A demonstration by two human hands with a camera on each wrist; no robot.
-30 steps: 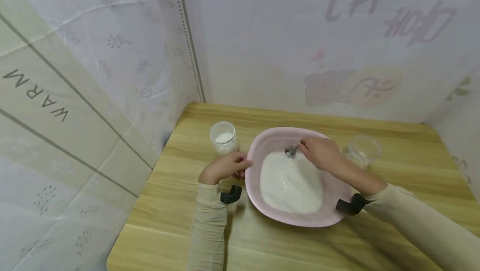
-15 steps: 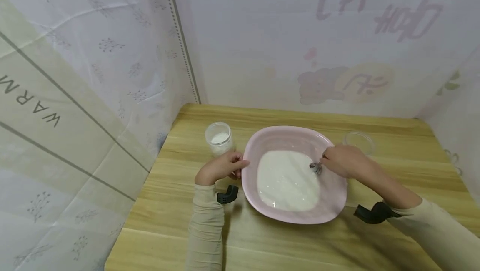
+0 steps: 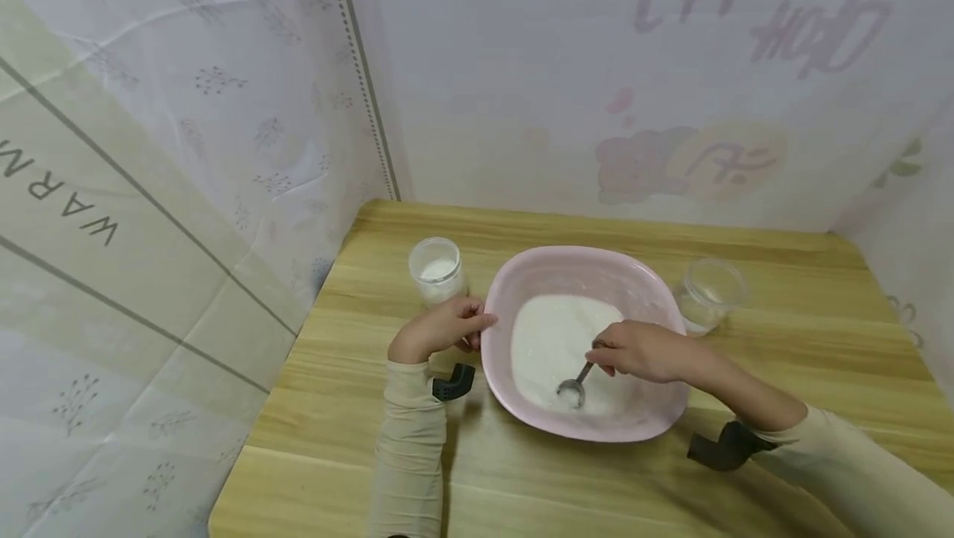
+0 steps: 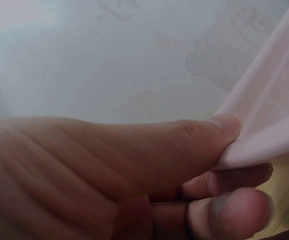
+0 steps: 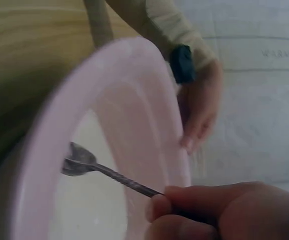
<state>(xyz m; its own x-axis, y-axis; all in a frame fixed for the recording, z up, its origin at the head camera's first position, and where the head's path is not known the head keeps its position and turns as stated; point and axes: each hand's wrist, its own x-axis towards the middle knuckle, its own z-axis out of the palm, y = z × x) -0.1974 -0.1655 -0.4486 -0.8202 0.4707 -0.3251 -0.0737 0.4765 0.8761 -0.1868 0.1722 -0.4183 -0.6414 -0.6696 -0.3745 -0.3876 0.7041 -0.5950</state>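
Note:
A pink basin point(image 3: 566, 271) stands on the wooden table with white liquid point(image 3: 555, 335) in it. My left hand point(image 3: 441, 329) pinches the basin's left rim; in the left wrist view the thumb point(image 4: 184, 142) lies over the rim and the fingers are below. Over the basin, my right hand point(image 3: 641, 351) grips the handle of a metal spoon point(image 3: 571, 391). The spoon's bowl points down and left, at the liquid near the front side. In the right wrist view, thumb and fingers close round the twisted handle of the spoon point(image 5: 82, 162).
A clear jar with white contents point(image 3: 438, 271) stands behind my left hand. Another clear jar point(image 3: 714, 285) is to the right of the basin, close to its rim. The wooden table point(image 3: 320, 455) meets patterned cloth walls at the back and left.
My right hand has carried the spoon from the basin's far side to its right side, then round to the front. The left hand has stayed at the rim.

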